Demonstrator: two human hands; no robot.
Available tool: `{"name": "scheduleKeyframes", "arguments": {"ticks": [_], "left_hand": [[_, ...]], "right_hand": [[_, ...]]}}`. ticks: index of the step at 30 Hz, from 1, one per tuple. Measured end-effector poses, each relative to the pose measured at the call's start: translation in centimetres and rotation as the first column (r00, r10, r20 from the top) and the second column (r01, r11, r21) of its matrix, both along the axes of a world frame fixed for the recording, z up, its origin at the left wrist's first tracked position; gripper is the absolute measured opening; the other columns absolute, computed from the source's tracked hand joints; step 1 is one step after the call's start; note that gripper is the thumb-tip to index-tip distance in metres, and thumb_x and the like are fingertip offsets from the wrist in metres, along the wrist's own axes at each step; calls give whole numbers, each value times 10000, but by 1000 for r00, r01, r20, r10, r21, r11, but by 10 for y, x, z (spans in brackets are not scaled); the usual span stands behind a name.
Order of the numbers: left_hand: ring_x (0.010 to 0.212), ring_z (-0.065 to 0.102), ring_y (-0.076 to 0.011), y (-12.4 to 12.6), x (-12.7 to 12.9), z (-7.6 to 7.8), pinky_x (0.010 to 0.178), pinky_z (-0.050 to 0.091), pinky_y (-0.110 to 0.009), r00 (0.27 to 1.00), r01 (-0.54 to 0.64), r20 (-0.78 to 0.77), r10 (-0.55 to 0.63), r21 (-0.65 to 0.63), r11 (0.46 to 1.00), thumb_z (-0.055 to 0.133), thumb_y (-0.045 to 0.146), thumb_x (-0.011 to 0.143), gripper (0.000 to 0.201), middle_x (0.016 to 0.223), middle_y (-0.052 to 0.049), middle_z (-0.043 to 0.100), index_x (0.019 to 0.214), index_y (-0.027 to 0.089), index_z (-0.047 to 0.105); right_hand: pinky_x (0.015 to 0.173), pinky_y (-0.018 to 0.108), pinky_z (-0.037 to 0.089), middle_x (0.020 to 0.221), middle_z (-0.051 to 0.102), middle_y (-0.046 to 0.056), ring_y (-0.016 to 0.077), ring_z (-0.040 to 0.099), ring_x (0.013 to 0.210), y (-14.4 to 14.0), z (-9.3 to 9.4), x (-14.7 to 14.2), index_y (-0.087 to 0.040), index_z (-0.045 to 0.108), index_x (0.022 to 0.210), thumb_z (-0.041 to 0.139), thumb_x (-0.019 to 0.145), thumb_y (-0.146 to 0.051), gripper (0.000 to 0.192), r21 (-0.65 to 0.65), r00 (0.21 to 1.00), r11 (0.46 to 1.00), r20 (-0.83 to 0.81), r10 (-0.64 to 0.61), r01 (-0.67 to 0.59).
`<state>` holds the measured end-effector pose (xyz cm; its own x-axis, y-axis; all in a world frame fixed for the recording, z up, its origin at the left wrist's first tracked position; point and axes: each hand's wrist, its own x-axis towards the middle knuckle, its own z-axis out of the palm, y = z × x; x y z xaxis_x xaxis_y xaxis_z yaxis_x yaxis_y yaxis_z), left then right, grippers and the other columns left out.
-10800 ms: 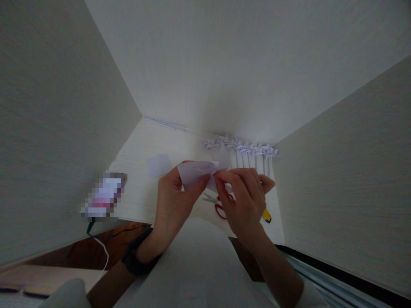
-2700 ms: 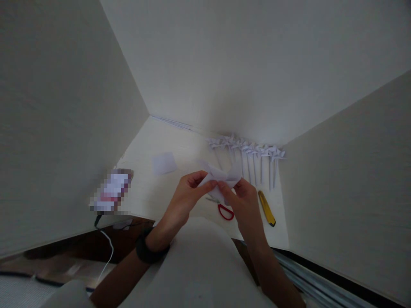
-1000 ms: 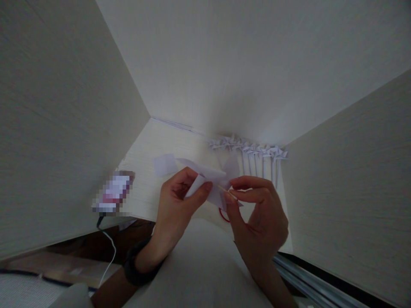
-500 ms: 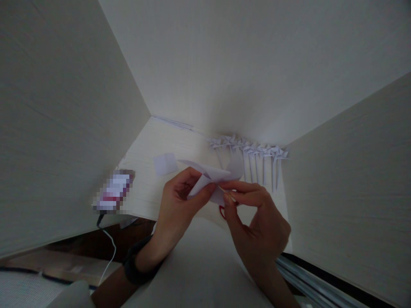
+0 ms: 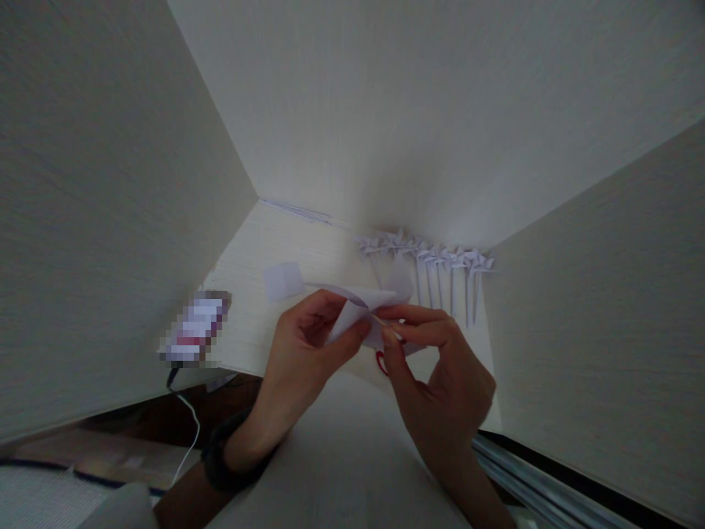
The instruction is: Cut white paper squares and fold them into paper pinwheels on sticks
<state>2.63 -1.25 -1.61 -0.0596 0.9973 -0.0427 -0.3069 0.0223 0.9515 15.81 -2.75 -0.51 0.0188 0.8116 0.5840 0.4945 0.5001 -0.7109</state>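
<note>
My left hand [image 5: 308, 342] pinches a folded white paper pinwheel head [image 5: 379, 297] between thumb and fingers, its flaps curling inward and outward. My right hand [image 5: 440, 367] is closed on a thin pale stick like a toothpick [image 5: 380, 319]. The stick's tip meets the middle of the paper beside my left thumb; whether it goes through cannot be made out. Under the hands, a red loop [image 5: 381, 363] shows in part, the rest hidden. Finished-looking paper pinwheels [image 5: 438, 257] with white stems stand in a row behind my right hand.
A square of white paper [image 5: 283, 281] lies left of the hands. Thin white paper sticks [image 5: 297, 211] lie along the back wall. A blurred phone [image 5: 197, 328] with a white cable [image 5: 194, 419] rests at the left edge. Pale walls [image 5: 99, 206] enclose the table.
The paper has tilted slightly in my left hand, and its left flap sits lower. My right fingers have shifted a little, showing more of the stick at the paper's middle.
</note>
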Motion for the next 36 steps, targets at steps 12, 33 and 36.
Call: {"name": "scheduleKeyframes", "arguments": {"ticks": [12,33,36], "left_hand": [[781,659,-86,-1,2,6,710,519,-157,998,-46,-49,47,23,999,714,58,706,186,826,43,700,794,221,729],[693,650,-108,2,2,15,654,496,-186,993,-34,-116,20,-117,993,725,148,699,123,765,21,723,811,180,688],[706,654,-122,2,2,15,669,498,-204,994,-34,-107,21,-127,991,738,184,696,120,772,14,722,803,178,684]], "right_hand": [[753,220,491,907,721,-8,93,666,826,-1,4,-2,-188,553,794,637,819,-72,145,-2,994,998,91,-66,66],[701,272,466,865,706,-17,120,627,750,0,3,-5,-217,507,820,591,860,-99,150,45,980,994,170,-101,95],[700,280,464,851,710,-18,125,624,727,0,3,-6,-223,512,827,586,867,-107,143,42,976,994,187,-110,104]]}}
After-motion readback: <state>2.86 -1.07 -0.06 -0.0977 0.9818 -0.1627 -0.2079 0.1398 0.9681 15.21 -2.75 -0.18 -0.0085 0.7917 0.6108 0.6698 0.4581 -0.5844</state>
